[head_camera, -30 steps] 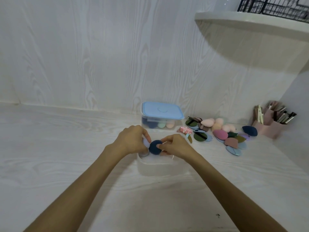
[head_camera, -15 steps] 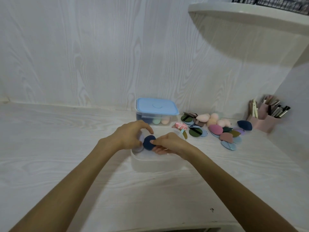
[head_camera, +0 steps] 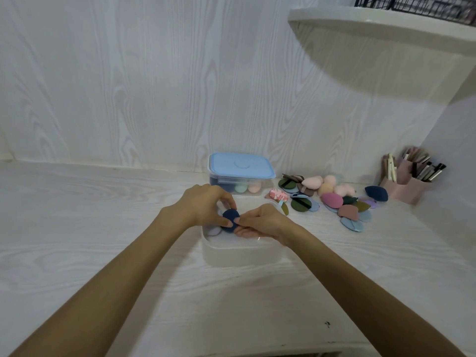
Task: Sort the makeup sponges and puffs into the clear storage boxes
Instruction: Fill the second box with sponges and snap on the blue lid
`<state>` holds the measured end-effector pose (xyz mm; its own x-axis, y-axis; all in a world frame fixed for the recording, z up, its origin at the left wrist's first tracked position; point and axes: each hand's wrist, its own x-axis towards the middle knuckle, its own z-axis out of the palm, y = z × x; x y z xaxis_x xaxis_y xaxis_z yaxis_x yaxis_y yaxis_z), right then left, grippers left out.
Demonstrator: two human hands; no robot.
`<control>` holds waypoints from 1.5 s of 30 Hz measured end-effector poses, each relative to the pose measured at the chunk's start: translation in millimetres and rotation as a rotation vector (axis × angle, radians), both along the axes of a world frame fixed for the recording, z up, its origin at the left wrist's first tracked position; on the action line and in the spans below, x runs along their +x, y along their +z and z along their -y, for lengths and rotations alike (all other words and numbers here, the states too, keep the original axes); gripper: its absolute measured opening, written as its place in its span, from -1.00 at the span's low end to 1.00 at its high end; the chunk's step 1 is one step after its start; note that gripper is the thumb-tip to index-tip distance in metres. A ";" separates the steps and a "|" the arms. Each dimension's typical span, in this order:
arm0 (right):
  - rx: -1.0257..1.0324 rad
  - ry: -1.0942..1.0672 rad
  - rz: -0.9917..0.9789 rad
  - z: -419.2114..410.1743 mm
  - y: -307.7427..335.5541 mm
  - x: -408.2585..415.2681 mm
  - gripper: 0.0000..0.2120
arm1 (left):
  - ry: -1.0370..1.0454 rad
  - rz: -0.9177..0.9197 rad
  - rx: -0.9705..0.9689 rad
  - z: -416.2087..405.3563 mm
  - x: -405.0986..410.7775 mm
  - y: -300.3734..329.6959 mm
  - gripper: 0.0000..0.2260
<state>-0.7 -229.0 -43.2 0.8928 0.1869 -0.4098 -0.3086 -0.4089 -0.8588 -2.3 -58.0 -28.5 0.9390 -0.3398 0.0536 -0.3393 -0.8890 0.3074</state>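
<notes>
We see both hands meeting over an open clear box (head_camera: 231,253) on the white wood-grain table (head_camera: 90,240). The left hand (head_camera: 203,206) and right hand (head_camera: 260,220) together pinch a round navy puff (head_camera: 230,219) above the box's left half; a pale lilac puff (head_camera: 213,231) lies inside beneath it. Behind stands a second clear box (head_camera: 231,185) closed with a blue lid (head_camera: 240,164), holding mint and peach sponges. To its right we note a loose pile of sponges and puffs (head_camera: 332,198), then a pink holder (head_camera: 409,188) of brushes. A curved shelf (head_camera: 386,24) carries a black wire basket (head_camera: 417,5).
</notes>
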 end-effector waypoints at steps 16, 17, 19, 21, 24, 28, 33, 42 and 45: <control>-0.892 -0.249 0.705 152.4 37.0 59.1 -0.72 | 0.014 0.028 -0.033 -0.8 6.4 -7.2 -0.76; -1.027 -0.193 0.608 167.4 23.3 67.9 -0.65 | 0.014 0.033 -0.032 -0.8 6.1 -7.9 -0.76; -1.236 -0.095 0.510 184.0 -1.3 78.4 -0.64 | 0.015 0.038 -0.028 -0.3 6.2 -8.9 -0.78; -1.347 -0.073 0.566 188.5 -15.8 83.3 -0.67 | 0.015 0.039 -0.027 0.6 6.7 -8.8 -0.78; -1.361 -0.097 0.653 188.6 -18.8 83.1 -0.71 | 0.016 0.030 -0.025 1.6 6.3 -6.9 -0.78; -0.764 -0.237 0.693 151.3 23.0 59.4 -0.56 | -0.005 0.009 -0.020 1.7 5.8 -9.1 -0.76; -0.327 0.078 0.654 59.7 64.4 -3.3 -0.68 | -0.016 0.028 -0.014 0.7 4.9 -10.0 -0.76; -0.901 0.168 0.635 1.0 19.3 -11.3 -0.74 | -0.044 0.022 0.015 0.1 4.5 -8.6 -0.74; -0.942 0.129 0.662 7.0 9.1 -9.5 -0.77 | -0.041 0.024 0.011 -0.7 5.4 -9.5 -0.73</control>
